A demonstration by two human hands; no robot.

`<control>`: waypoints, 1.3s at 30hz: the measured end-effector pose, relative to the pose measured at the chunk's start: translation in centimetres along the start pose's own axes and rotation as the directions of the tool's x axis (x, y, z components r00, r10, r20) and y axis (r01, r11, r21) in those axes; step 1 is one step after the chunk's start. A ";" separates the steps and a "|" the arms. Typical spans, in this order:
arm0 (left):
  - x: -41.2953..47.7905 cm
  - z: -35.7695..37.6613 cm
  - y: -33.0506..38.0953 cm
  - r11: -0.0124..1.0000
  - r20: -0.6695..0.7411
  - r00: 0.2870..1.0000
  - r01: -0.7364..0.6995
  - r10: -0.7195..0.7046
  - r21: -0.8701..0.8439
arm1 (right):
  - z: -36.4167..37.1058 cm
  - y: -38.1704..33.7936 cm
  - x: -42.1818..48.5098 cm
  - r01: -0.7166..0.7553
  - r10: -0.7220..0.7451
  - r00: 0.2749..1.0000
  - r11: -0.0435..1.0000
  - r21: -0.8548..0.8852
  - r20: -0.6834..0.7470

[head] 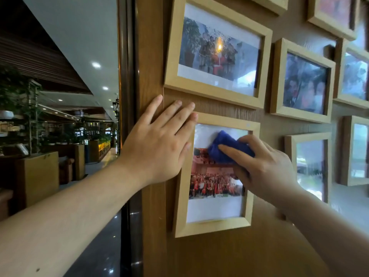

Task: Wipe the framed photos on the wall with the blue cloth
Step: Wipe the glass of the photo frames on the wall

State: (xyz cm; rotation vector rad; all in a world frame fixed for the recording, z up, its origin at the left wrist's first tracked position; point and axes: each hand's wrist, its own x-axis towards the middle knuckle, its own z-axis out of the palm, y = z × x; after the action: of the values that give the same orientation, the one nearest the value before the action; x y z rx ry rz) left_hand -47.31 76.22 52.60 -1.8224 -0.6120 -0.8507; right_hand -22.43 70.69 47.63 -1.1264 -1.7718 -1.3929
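A light wooden frame (211,226) holding a group photo in red hangs low on the brown wall. My right hand (265,166) presses a bunched blue cloth (223,145) against the upper part of its glass. My left hand (159,140) lies flat with fingers spread over the frame's left edge and the wall beside it. Above hangs a larger framed photo (217,54), untouched.
Several more wooden frames hang to the right, one at mid height (301,82) and one lower (307,166). A dark door post (127,76) bounds the wall on the left. Beyond it lies a dim hall with planters (40,176) and ceiling lights.
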 end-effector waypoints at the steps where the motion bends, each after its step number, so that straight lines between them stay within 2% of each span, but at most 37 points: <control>1: 0.0 0.0 0.0 1.000 -0.003 1.000 -0.001 0.001 0.003 | 0.2 -0.3 -0.3 -0.024 0.024 1.000 1.000 -0.004 -0.007; 3: 0.0 0.0 0.0 1.000 -0.006 1.000 -0.001 0.001 0.003 | 0.8 -1.8 -2.0 0.025 -0.026 0.999 0.999 0.043 0.038; 4: 0.0 0.0 0.0 1.000 -0.005 1.000 0.000 0.000 0.007 | 1.2 -2.7 -3.0 0.099 -0.107 0.990 0.992 0.080 0.093; 6: 0.0 0.0 0.0 1.000 0.000 1.000 -0.004 0.004 0.007 | 1.5 -4.4 -5.1 0.266 -0.290 0.934 0.954 0.137 0.208; 8: 0.0 0.0 0.0 1.000 -0.001 1.000 -0.007 0.007 0.002 | 1.2 -4.2 -5.3 0.350 -0.374 0.898 0.927 0.139 0.231; 10: 0.0 0.1 0.1 1.000 -0.007 1.000 -0.010 0.010 -0.001 | 0.7 -2.7 -4.1 0.282 -0.290 0.939 0.957 0.069 0.185; 12: 0.0 0.2 0.0 1.000 -0.024 1.000 -0.007 0.007 -0.004 | -0.1 -0.7 -2.4 0.097 -0.097 0.989 0.995 0.003 0.111; 14: 0.0 0.2 0.0 1.000 -0.038 0.999 -0.007 0.007 -0.005 | -0.6 0.4 -1.6 -0.068 0.069 0.994 0.997 -0.022 0.080; 15: 0.0 0.2 0.0 1.000 -0.043 0.999 -0.008 0.008 -0.004 | -0.7 0.3 -2.0 -0.104 0.106 0.990 0.994 -0.025 0.088; 17: -0.1 0.3 0.0 1.000 -0.046 0.999 -0.010 0.010 -0.004 | -0.5 -0.7 -3.9 -0.093 0.093 0.982 0.996 -0.009 0.162; 19: -0.1 0.3 0.1 1.000 -0.051 0.999 -0.011 0.010 -0.009 | -0.5 -2.0 -6.4 -0.011 0.005 0.960 1.000 0.023 0.279; 21: -0.1 0.3 0.1 1.000 -0.056 0.998 -0.014 0.014 -0.011 | -0.6 -2.5 -8.2 0.096 -0.111 0.903 0.994 0.057 0.414; 23: 0.0 0.4 0.0 1.000 -0.062 0.998 -0.015 0.015 -0.009 | -0.8 -2.0 -8.2 0.171 -0.176 0.864 0.984 0.054 0.472; 26: 0.0 0.5 0.0 1.000 -0.064 0.998 -0.016 0.016 -0.006 | -1.6 -0.2 -5.7 0.165 -0.137 0.889 0.986 -0.027 0.436; 29: 0.0 0.6 0.0 1.000 -0.069 0.997 -0.015 0.015 -0.005 | -2.9 1.7 -2.4 0.048 0.000 0.943 0.990 -0.134 0.334; 32: -0.1 0.6 0.0 1.000 -0.077 0.997 -0.016 0.016 -0.007 | -3.7 2.5 -0.8 -0.038 0.095 0.956 0.979 -0.202 0.277; 39: 0.0 -0.3 -0.1 1.000 -0.028 1.000 -0.015 0.014 -0.021 | -6.0 3.1 0.6 -0.112 0.139 0.978 0.980 -0.164 0.158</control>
State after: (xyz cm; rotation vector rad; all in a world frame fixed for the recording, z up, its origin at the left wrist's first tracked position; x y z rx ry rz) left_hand -47.47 75.97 52.72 -1.8291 -0.5735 -0.8749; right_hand -20.20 65.32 51.10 -1.4523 -1.6957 -1.4133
